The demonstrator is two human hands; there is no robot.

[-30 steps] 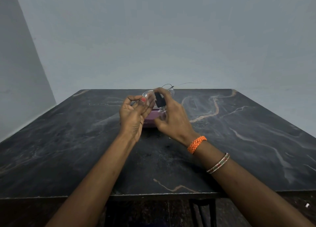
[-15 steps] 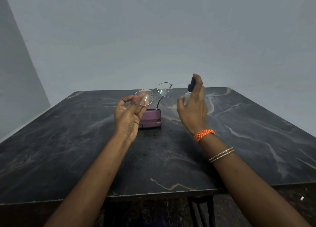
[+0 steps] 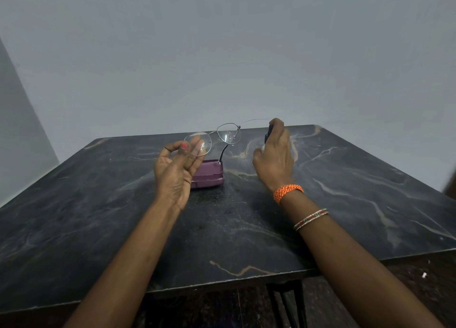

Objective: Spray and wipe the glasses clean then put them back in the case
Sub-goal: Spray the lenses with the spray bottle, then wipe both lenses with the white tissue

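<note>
Your right hand [image 3: 274, 159], gripping the spray bottle [image 3: 268, 133], had swung away from the glasses [image 3: 217, 137] your left hand [image 3: 176, 167] pinched above the closed case [image 3: 209, 175] near the desk's [image 3: 345, 216] far edge, suggesting spraying was finished and wiping came next.

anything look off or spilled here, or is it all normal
Nothing stands out. The left hand pinches the glasses by one lens above the shut purple case, and the right hand holds the small spray bottle beside them. The specks on the far lens look like spray droplets. No spill shows on the table.
</note>
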